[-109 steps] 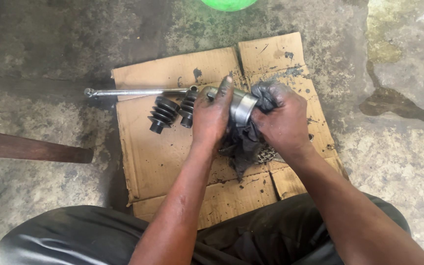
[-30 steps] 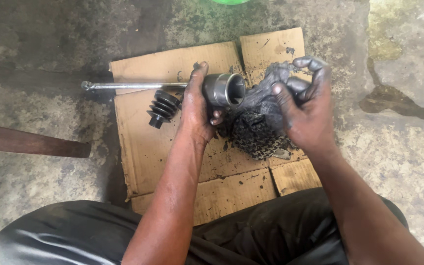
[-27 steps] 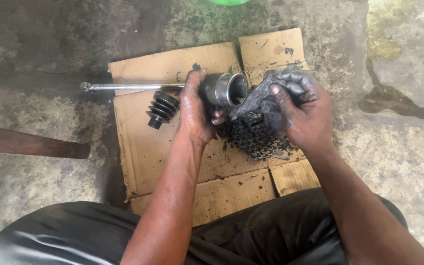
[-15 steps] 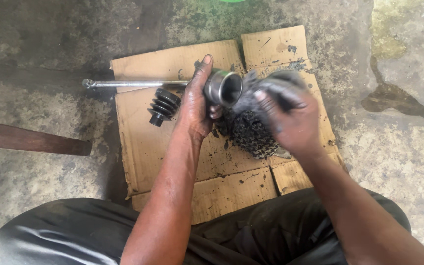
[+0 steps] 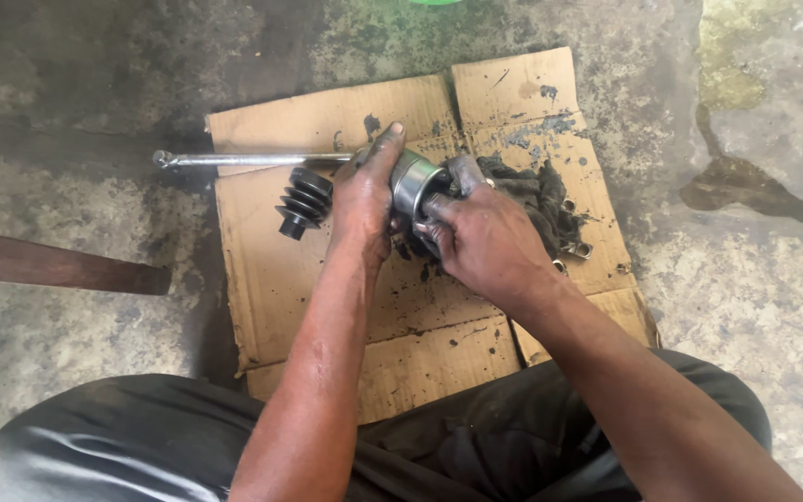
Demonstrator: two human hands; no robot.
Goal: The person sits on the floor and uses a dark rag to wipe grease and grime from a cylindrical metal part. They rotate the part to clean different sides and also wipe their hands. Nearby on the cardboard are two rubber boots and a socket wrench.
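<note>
Left hand (image 5: 364, 200): wrapped around the round steel cup-shaped joint housing (image 5: 414, 182), thumb stretched up along its rim, fingers curled under it.

Right hand (image 5: 487, 244): fingers pressed together against the open mouth of the joint housing, bunching the greasy black rag (image 5: 532, 193) into it.

Joint housing: held just above the middle of the flattened brown cardboard sheet (image 5: 327, 288), fixed to the end of the long thin steel shaft (image 5: 253, 160), which runs out to the left past the cardboard's edge.

Ribbed black rubber boot (image 5: 304, 202): lying on the cardboard just below the shaft, near the left hand, not touching it.

Rag: its loose part trails to the right over the grease-stained cardboard.

Cardboard: spread on the stained concrete floor (image 5: 755, 279).

Dark reddish-brown bar (image 5: 58, 267): on the floor at left, well apart from the cardboard.

Dark trousers (image 5: 513, 446): lower frame, the person's lap.
</note>
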